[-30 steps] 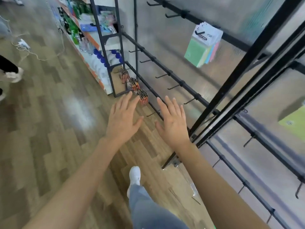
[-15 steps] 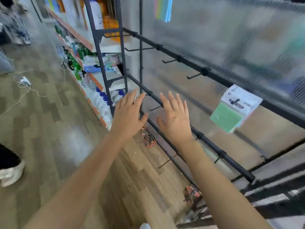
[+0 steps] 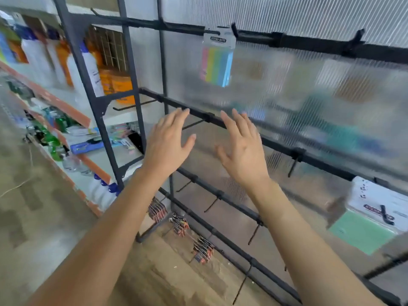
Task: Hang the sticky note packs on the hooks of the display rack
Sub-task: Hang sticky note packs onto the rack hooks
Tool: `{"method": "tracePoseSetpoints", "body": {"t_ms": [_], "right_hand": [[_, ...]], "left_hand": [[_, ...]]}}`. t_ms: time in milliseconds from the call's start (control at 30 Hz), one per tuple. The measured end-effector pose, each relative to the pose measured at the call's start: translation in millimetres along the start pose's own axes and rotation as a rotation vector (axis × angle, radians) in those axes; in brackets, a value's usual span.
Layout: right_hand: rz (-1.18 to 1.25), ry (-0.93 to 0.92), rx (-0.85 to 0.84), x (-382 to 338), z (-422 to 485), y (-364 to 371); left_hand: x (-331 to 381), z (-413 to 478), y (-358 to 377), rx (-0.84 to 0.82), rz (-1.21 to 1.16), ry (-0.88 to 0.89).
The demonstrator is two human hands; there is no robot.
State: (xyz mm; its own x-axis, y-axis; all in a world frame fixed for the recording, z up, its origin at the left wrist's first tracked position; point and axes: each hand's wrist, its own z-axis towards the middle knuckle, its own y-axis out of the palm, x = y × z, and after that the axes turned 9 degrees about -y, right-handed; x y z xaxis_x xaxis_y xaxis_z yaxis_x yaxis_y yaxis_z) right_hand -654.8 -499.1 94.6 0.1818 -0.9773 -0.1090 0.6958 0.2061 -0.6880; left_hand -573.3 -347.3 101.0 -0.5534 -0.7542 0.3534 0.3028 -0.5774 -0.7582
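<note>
"Two bare hands, then? How do the fingers lie?"

"The left hand (image 3: 167,142) and the right hand (image 3: 242,151) are both raised side by side before the display rack (image 3: 220,196), backs to the camera. Fingers are straight and spread wide, thumbs out. Neither holds anything. Whether the fingertips touch the middle rail (image 3: 282,149), I cannot tell."

"Where are the packs?"

"One multi-coloured sticky note pack (image 3: 217,60) hangs at twelve o'clock above the hands, on a hook (image 3: 234,29) of the top rail (image 3: 309,44), well apart from both hands. A green sticky note pack (image 3: 371,217) hangs at four o'clock from the right hand, near the right edge, just below the middle rail. A black hook crosses its white header."

"More hooks?"

"Yes, several stick out from the lower rails at five and six o'clock under the wrists, and another sits on the top rail at two o'clock."

"Anything else?"

"Small red-and-black packs (image 3: 203,250) hang low on the rack at six o'clock, too blurred to name. A ribbed translucent panel (image 3: 287,14) stands behind the rails. At nine to ten o'clock are shelves (image 3: 66,102) with orange and white bottles (image 3: 92,69). The floor (image 3: 33,228) shows at seven o'clock."
</note>
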Motion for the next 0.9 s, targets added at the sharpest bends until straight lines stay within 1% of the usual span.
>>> {"method": "tracePoseSetpoints", "body": {"t_ms": [167, 400, 533, 600, 700, 900], "right_hand": [[-0.099, 0.117, 0.043, 9.1, 53.3, 22.6], [-0.339, 0.093, 0.063, 12.7, 136.1, 33.3], [-0.545, 0.193, 0.038, 24.2, 178.2, 23.6], [-0.638, 0.200, 0.064, 31.3, 192.5, 20.5], [-0.707, 0.213, 0.060, 42.5, 205.0, 18.6], [-0.805, 0.136, 0.229, 51.0, 210.4, 19.6]], "left_hand": [[-31.5, 81.6, 0.4, -0.048, -0.017, 0.100], [-48.1, 160.7, 4.1, -0.075, -0.066, 0.226], [-47.9, 185.3, 3.0, -0.030, -0.115, 0.298], [-46.6, 193.3, 4.0, -0.018, -0.132, 0.316], [-47.1, 201.7, 7.4, -0.015, -0.154, 0.332], [-47.6, 211.2, 13.7, -0.036, -0.180, 0.332]]}}
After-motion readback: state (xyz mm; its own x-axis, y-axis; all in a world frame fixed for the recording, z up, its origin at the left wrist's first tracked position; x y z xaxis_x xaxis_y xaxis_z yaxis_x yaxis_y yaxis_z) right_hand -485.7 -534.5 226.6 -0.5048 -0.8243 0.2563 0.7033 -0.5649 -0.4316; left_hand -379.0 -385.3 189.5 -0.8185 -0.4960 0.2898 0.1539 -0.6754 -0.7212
